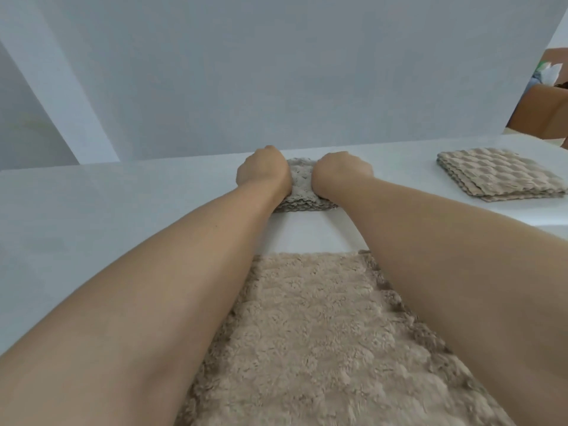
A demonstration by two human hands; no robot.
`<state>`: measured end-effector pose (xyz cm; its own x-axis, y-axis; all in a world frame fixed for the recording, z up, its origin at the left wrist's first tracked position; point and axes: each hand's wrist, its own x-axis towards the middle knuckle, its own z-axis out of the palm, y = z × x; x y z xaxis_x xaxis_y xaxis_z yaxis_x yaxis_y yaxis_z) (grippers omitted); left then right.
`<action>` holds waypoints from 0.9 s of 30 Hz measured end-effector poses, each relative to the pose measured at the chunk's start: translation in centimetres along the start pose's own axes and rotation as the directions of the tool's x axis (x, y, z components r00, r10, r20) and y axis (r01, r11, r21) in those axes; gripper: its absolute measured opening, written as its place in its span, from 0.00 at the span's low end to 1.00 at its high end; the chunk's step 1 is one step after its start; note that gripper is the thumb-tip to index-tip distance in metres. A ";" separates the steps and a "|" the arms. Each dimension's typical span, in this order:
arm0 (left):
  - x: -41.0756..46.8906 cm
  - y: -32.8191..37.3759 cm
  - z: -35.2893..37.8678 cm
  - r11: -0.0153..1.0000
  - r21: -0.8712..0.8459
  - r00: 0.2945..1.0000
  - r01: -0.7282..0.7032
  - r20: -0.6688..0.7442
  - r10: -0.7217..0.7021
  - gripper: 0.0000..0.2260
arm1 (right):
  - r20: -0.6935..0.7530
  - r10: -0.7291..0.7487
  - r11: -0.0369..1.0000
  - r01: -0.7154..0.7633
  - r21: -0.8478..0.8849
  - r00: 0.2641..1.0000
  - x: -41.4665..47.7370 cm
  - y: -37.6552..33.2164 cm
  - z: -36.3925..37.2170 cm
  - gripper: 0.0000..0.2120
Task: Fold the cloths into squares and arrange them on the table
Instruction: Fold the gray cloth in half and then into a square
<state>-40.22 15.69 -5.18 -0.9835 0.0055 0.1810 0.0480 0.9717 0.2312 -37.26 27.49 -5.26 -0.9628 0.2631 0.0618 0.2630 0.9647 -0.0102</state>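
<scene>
Planted on the folded grey cloth at the table's far middle — left hand and right hand, fingers hidden, grip or press impossible to tell. Soft, light, likely floppy; best taken by corners. Three cloths counted: this, folded beige cloth right, plush cloth flat nearest.

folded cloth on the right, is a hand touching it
No, that folded tan cloth lies alone; left hand and right hand are on the grey cloth.
</scene>
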 end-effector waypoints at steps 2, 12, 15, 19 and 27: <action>-0.2 0.1 -0.2 0.998 0.056 1.000 0.009 0.009 -0.010 0.11 | -0.005 0.020 0.998 -0.020 -0.066 1.000 -0.1 -0.1 -0.3 0.13; 0.4 -2.9 -1.7 0.963 -0.126 0.963 -0.238 -0.157 0.217 0.20 | -0.216 0.051 0.945 0.023 0.327 0.975 0.0 2.7 -1.2 0.20; -0.1 -3.1 -1.2 0.850 -0.035 0.850 -0.526 -0.058 0.524 0.22 | -0.172 -0.260 0.939 0.290 0.184 0.950 -0.7 3.0 -1.0 0.23; -0.5 -3.2 0.8 0.830 0.026 0.821 -0.557 0.173 0.545 0.27 | 0.046 -0.325 0.932 0.312 0.182 0.945 -0.8 3.6 0.9 0.26; -1.1 -3.5 1.1 0.884 -0.013 0.853 -0.468 0.256 0.455 0.27 | 0.124 -0.283 0.942 0.251 0.224 0.951 -0.7 4.3 1.8 0.28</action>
<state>-39.51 12.54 -7.23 -0.8617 0.5072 0.0150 0.5045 0.8532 0.1322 -35.55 31.47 -7.19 -0.9978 -0.0221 -0.0623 -0.0080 0.9759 -0.2181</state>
